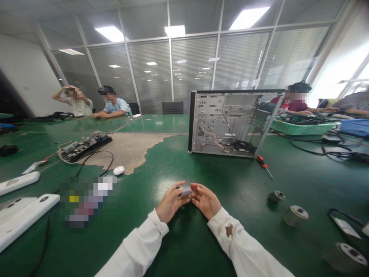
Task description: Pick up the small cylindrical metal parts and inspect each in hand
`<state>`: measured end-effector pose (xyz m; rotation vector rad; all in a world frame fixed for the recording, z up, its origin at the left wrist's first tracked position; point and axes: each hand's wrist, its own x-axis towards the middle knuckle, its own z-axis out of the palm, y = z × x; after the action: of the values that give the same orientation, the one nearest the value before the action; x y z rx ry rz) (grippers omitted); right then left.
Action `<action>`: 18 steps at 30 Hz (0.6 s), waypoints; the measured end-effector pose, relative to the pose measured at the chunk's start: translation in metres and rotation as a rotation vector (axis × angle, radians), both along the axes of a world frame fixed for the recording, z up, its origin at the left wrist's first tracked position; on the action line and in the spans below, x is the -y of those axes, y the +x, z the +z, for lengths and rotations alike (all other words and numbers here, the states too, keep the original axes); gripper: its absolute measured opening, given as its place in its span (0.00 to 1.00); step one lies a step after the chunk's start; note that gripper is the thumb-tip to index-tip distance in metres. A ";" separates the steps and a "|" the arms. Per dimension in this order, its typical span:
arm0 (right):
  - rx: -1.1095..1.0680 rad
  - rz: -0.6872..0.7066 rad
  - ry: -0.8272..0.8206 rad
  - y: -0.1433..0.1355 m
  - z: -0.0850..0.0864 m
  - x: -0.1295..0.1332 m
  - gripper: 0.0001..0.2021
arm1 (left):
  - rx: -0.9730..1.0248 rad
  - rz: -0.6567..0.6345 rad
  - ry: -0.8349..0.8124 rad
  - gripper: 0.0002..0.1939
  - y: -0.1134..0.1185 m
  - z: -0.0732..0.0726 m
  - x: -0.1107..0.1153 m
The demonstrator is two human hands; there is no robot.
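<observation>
A small grey metal cylinder (186, 191) is held between the thumb and fingers of my left hand (170, 203), low over the green table. My right hand (208, 200) faces it from the other side, fingers apart and slightly bent. Its fingertips are right by the cylinder's right end; whether they touch it I cannot tell. Off to the right stand similar metal cylinders: a small one (276, 196), a larger one (295, 216) and another (347, 257) near the lower right edge.
An opened computer case (225, 123) stands ahead, a screwdriver (263, 165) beside it. A green basket (305, 127) and cables (331, 152) lie right. Left are a circuit-board assembly (83, 148), a white mouse (118, 170) and white devices (31, 215). Several people sit around the table (161, 161).
</observation>
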<state>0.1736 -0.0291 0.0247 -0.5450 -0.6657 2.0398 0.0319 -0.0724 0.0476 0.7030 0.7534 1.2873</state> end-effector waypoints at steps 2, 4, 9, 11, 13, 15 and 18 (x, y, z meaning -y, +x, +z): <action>-0.001 -0.001 -0.001 0.000 0.000 0.000 0.07 | -0.100 0.034 0.047 0.24 0.000 0.000 0.000; 0.003 -0.001 -0.006 0.000 -0.001 0.000 0.07 | -0.228 0.062 0.114 0.27 0.001 0.001 0.000; 0.014 -0.003 0.011 0.000 -0.007 -0.002 0.07 | -0.660 0.132 0.373 0.33 0.003 0.005 0.006; 0.018 0.002 0.024 -0.001 -0.008 -0.003 0.07 | -0.836 0.165 0.474 0.35 0.004 0.007 0.009; 0.025 0.009 0.041 -0.001 -0.009 -0.003 0.07 | -1.000 0.189 0.576 0.36 0.004 0.007 0.010; 0.039 0.019 0.061 -0.003 -0.008 -0.002 0.08 | -1.136 0.210 0.656 0.38 0.004 0.006 0.010; 0.078 0.031 0.116 -0.005 -0.006 0.002 0.09 | -1.276 0.245 0.715 0.39 0.001 0.002 0.007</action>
<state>0.1685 -0.0308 0.0192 -0.5514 -0.8381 2.0026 0.0332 -0.0790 0.0492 2.1600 1.4168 1.2299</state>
